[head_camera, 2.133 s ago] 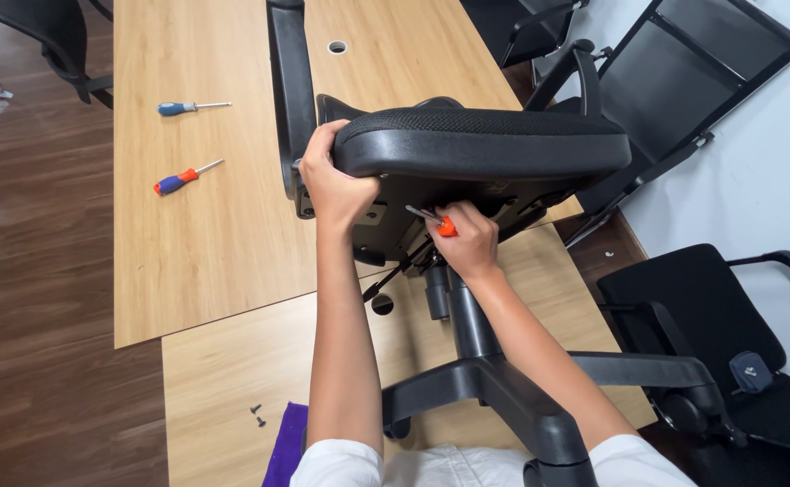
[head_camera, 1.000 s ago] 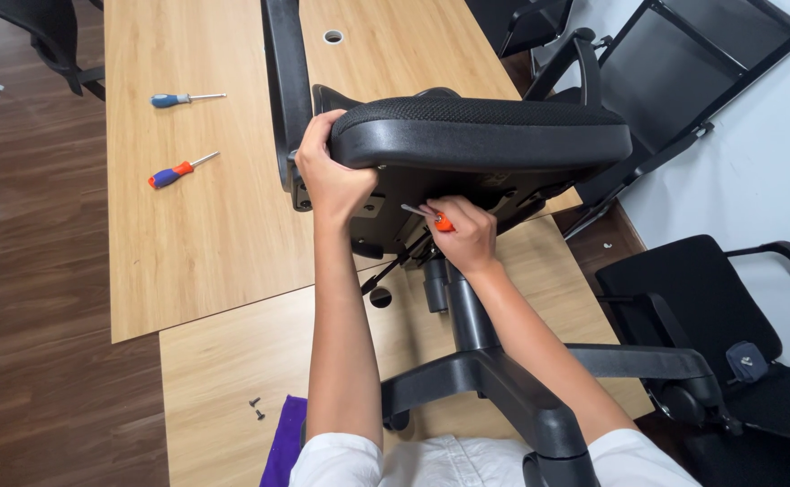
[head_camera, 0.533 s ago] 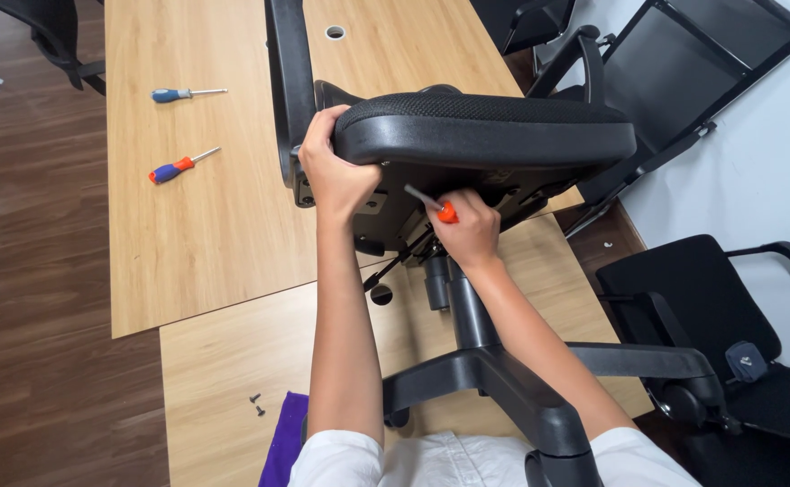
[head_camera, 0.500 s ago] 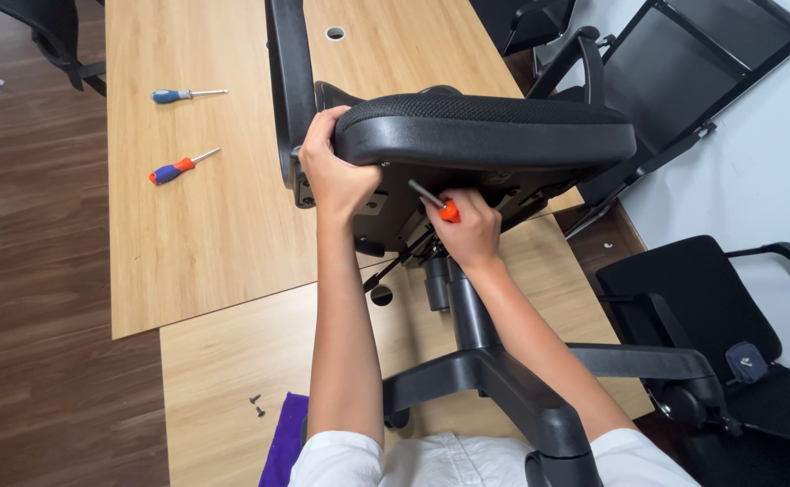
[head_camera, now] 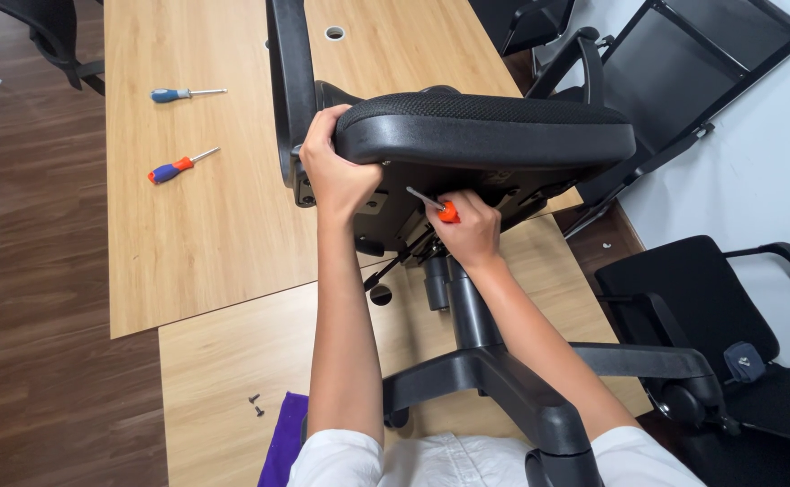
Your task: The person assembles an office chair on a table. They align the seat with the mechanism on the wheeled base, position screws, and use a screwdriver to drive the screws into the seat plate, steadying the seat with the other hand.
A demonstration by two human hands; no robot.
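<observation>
My left hand (head_camera: pixel 336 171) is clamped over the front edge of the seat (head_camera: pixel 485 135), a bit above the centre of the frame, thumb on top and fingers curled under, steadying the chair as it lies tipped on the table (head_camera: pixel 233 225). My right hand (head_camera: pixel 472 230) sits just beneath the seat, closed around the orange handle of a screwdriver (head_camera: pixel 436 206), its metal shaft angled up and left into the black mechanism under the cushion; I can't see the tip or whatever it meets. Risk as I read it: the shaft goes in at a slant, so the tip could slip out and skid across the plastic or jab toward my left wrist, which is close by. The chair rests on its side with the base (head_camera: pixel 494 379) jutting toward me at the lower centre, so if my left grip eases the whole thing could roll and wrench the tool loose. The loose screws (head_camera: pixel 255 404) at lower left lie near the table edge beside a purple cloth (head_camera: pixel 278 442), and a nudge could send them off. Counting now: three screwdrivers, one in my hand, one red-and-blue (head_camera: pixel 179 167) and one blue (head_camera: pixel 183 94) at upper left; two small screws; one chair on the table and at least three more standing around it on the right and upper left.
</observation>
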